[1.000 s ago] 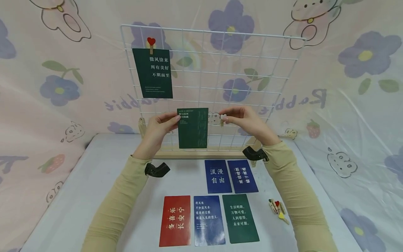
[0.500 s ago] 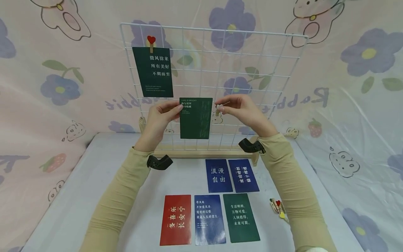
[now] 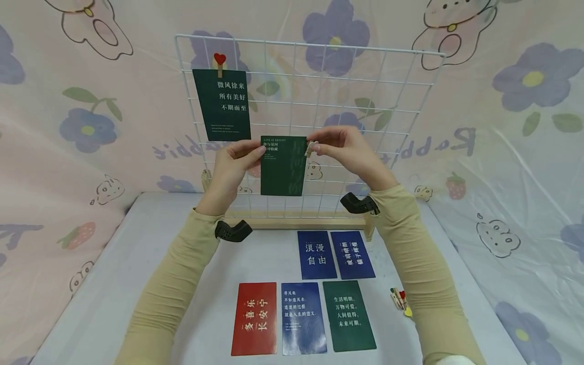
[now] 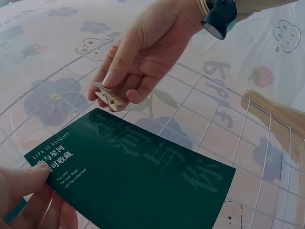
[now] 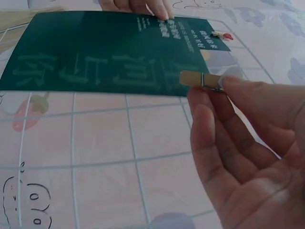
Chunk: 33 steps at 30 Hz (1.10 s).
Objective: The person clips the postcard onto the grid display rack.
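A dark green card (image 3: 283,170) with white print is pinched at its upper left edge by my left hand (image 3: 232,167), in front of the white wire grid (image 3: 360,104). Between thumb and fingers of my right hand (image 3: 349,154) is a small wooden clothespin (image 5: 195,78), close to the card's upper right corner. The right wrist view shows the clothespin's tip overlapping the card's edge in the picture; whether they touch I cannot tell. Another green card (image 3: 223,111) hangs at the grid's upper left from a clothespin with a red heart (image 3: 220,60).
On the white table lie a red card (image 3: 254,319), a blue card (image 3: 303,319), a green card (image 3: 349,317) and two dark blue cards (image 3: 317,255) behind them. Several small clothespins (image 3: 398,299) lie beside my right forearm. A wooden base (image 3: 296,223) supports the grid.
My left hand has raised the green card and shifted it slightly right. My right hand has moved up and left with the clothespin, closer to the card's upper right corner.
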Motion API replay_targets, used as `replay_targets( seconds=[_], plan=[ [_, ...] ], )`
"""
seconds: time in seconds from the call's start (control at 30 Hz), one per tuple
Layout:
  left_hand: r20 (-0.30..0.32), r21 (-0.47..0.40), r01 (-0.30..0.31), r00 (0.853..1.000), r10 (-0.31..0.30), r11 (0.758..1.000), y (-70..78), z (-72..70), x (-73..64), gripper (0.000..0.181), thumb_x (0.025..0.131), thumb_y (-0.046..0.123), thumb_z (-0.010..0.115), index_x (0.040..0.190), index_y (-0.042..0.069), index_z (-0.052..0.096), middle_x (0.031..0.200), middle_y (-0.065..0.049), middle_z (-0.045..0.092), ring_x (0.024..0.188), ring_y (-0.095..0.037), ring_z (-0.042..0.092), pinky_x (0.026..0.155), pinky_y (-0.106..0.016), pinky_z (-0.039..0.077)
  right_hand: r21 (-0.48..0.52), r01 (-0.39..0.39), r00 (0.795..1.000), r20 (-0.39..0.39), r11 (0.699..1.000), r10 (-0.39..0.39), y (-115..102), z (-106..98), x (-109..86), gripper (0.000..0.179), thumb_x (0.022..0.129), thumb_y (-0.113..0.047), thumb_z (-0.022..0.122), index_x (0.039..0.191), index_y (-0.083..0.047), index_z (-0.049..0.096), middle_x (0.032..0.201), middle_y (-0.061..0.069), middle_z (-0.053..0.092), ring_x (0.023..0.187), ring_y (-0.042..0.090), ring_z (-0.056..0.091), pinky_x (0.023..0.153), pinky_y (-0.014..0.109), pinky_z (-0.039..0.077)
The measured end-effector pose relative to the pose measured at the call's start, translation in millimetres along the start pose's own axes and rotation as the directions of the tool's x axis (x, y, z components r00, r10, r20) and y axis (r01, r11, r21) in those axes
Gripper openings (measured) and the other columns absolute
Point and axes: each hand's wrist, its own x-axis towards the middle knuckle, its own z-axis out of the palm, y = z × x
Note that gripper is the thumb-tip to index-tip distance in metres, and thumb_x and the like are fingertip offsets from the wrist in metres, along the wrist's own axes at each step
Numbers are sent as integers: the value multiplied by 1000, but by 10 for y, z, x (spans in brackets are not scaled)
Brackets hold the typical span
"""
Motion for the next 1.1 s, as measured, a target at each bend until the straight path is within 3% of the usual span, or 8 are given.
replay_targets(
  seconds=[0.37, 0.67, 0.93, 1.1],
  plan=[
    [-66, 111, -89, 993, 96, 990, 121, 67, 125, 24, 87, 14, 71, 108, 3, 71, 101, -8, 67, 93, -20, 63, 85, -28, 53, 41, 53, 998, -48, 998, -51, -140, 19, 111, 23, 91, -11, 66, 112, -2, 67, 104, 9, 68, 95, 24, 63, 87, 30, 51],
    [-113, 75, -160, 979, 168, 984, 219, 74, 237, 22, 85, 12, 72, 105, 3, 72, 98, -8, 68, 88, -19, 62, 82, -26, 53, 108, 78, 989, -130, 991, -64, -301, 13, 216, 24, 87, -12, 71, 109, -3, 69, 104, 8, 68, 97, 27, 62, 87, 30, 50],
    [-140, 75, -183, 971, 192, 980, 324, 97, 308, 22, 86, 13, 72, 106, 4, 72, 100, -9, 67, 87, -19, 62, 81, -25, 53, 199, 205, 958, -244, 958, -154, -441, 30, 351, 20, 85, -4, 72, 105, -2, 71, 99, 9, 68, 95, 22, 62, 89, 30, 50],
    [-151, 54, -195, 968, 201, 979, 373, 117, 359, 22, 85, 12, 72, 105, 3, 73, 98, -8, 67, 85, -18, 62, 80, -26, 54, 184, 248, 935, -304, 951, -185, -515, 11, 413, 21, 84, -1, 72, 105, 1, 71, 100, 8, 69, 93, 21, 63, 86, 29, 51]
  ],
)
